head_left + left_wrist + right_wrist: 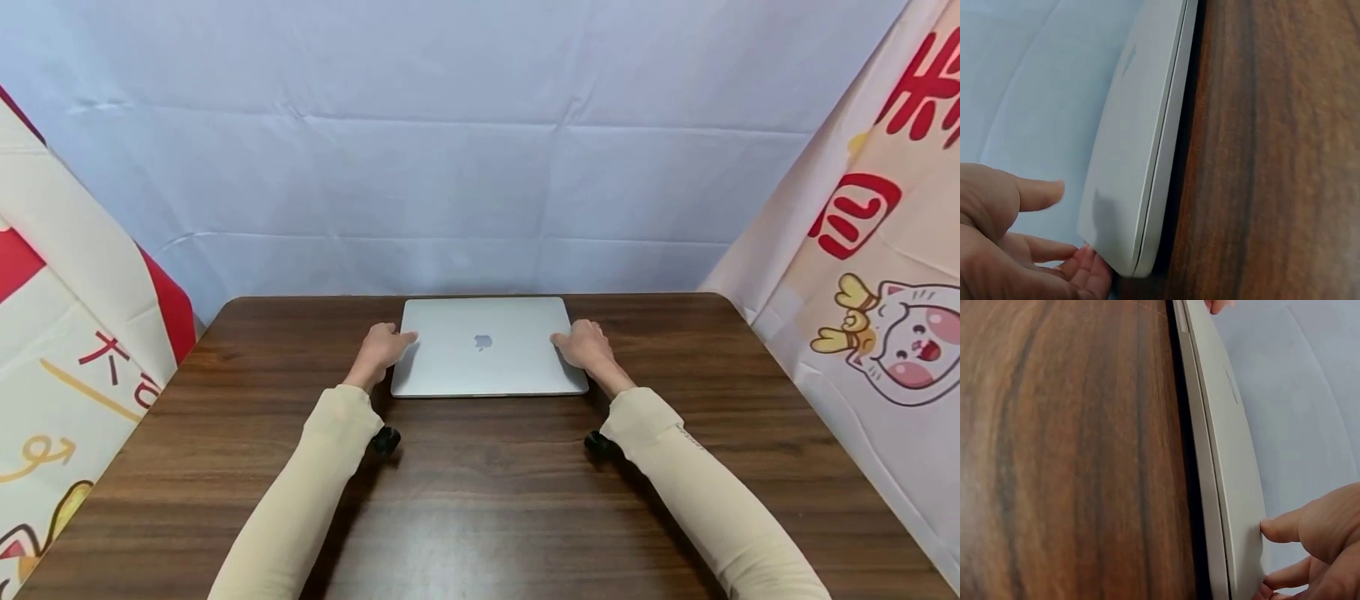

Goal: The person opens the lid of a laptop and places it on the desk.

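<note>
A closed silver laptop (pixel 487 367) with a logo on its lid lies flat near the table's far edge. At its left side my left hand (pixel 381 348) has its fingertips (pixel 1088 262) right at the laptop's edge. The left thumb stands raised, apart from the lid in the left wrist view. Over at the right side, my right hand (pixel 588 346) holds the laptop's edge, thumb tip (pixel 1266 530) against the lid and fingers low beside it. Parts of those fingers are hidden.
The dark wooden table (pixel 487 492) has rounded far corners. Behind it hangs a pale blue cloth (pixel 450 167). Printed cloths hang at the left (pixel 67 333) and right (pixel 885 317). A black device (pixel 386 440) shows below the left cuff, another (pixel 600 446) below the right.
</note>
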`<state>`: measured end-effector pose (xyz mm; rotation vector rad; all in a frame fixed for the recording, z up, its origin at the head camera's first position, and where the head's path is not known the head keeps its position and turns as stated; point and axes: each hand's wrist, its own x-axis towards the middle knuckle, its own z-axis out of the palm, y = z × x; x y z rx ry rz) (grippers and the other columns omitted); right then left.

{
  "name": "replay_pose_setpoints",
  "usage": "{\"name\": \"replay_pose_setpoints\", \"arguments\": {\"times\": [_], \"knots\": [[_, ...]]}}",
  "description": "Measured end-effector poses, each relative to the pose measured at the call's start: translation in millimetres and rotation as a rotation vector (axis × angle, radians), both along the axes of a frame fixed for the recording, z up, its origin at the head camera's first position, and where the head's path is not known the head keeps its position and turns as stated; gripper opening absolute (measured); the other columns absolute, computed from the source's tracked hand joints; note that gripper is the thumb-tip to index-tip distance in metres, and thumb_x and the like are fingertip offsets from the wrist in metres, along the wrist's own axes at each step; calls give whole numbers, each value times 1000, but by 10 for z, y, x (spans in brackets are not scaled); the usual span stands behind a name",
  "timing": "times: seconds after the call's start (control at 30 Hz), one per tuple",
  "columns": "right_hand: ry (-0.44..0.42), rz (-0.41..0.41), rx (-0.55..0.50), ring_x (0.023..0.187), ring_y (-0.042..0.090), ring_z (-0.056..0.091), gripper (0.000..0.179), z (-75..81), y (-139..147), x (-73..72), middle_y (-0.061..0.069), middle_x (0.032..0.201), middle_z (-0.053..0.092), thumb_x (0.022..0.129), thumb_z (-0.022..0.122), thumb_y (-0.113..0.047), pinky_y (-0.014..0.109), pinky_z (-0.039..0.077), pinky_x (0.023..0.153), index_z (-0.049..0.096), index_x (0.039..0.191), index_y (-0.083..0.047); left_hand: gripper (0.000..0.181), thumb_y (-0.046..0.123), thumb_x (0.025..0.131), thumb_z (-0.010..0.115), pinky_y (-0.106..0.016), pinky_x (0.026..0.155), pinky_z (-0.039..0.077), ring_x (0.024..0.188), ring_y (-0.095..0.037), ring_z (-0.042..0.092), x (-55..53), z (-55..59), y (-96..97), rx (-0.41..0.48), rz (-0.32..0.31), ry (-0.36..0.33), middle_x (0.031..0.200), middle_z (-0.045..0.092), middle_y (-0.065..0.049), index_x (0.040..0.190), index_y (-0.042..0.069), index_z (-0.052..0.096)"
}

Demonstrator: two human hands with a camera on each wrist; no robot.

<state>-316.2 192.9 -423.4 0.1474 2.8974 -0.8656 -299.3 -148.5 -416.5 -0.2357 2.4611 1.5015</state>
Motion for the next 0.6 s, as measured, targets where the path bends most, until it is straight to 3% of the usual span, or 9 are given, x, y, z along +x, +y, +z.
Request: {"name": "replay_pose_setpoints", "arguments": {"times": [0.13,0.17,0.23,0.3,0.37,0.4,0.47,0.53,0.6], "knots": [[15,-10,-5,81,30,48,37,-36,-15,11,18,89,53,106,56,-28,40,44,73,60,85,2,65,18,108,52,-55,116,34,149,-40,31,-15,-11,16,-20,11,-2,166,21,-26,159,-10,24],[25,-11,-11,81,30,49,36,-44,-20,14,19,90,55,105,56,-28,40,45,73,61,87,3,53,14,107,51,-52,112,41,139,-38,46,-22,-16,18,-26,16,2,154,40,-30,150,-14,39],[45,-10,-22,83,30,50,36,-52,-27,20,20,93,57,105,57,-27,41,45,74,62,90,6,22,6,105,48,-40,84,50,89,-27,59,-31,-20,27,-32,32,23,103,59,-27,107,-14,58],[64,-12,-34,83,30,50,35,-55,-32,23,19,91,57,104,59,-25,40,45,74,62,88,6,31,-2,101,44,-35,62,32,61,-16,29,-38,-21,35,-30,44,48,66,34,-10,70,3,40],[67,-20,-49,79,27,48,36,-55,-37,20,15,81,53,104,59,-24,38,44,70,58,80,2,39,-6,98,39,-37,63,19,66,-17,7,-46,-22,45,-26,51,57,72,8,-3,71,14,19],[64,-25,-59,74,26,46,38,-56,-38,16,12,75,49,104,60,-24,36,43,67,54,74,-1,38,-7,96,37,-37,62,17,66,-17,6,-46,-19,52,-26,51,61,73,7,-3,72,14,18],[52,-38,-83,67,22,42,43,-56,-39,8,6,67,40,103,61,-22,33,40,61,46,66,-7,31,-7,96,35,-36,61,23,64,-17,22,-39,-11,61,-29,47,69,66,32,-8,68,7,34],[39,-55,-116,62,20,39,46,-52,-39,3,4,65,37,102,61,-21,32,37,58,41,63,-10,26,-6,97,34,-39,68,32,83,-22,48,-34,-4,72,-33,44,60,101,60,-27,92,-12,58],[31,-68,-146,63,21,41,43,-43,-34,3,7,69,41,102,62,-20,33,38,59,43,65,-9,46,-4,98,34,-41,81,38,128,-31,50,-31,1,81,-39,44,54,152,44,-31,139,-16,52]]}}
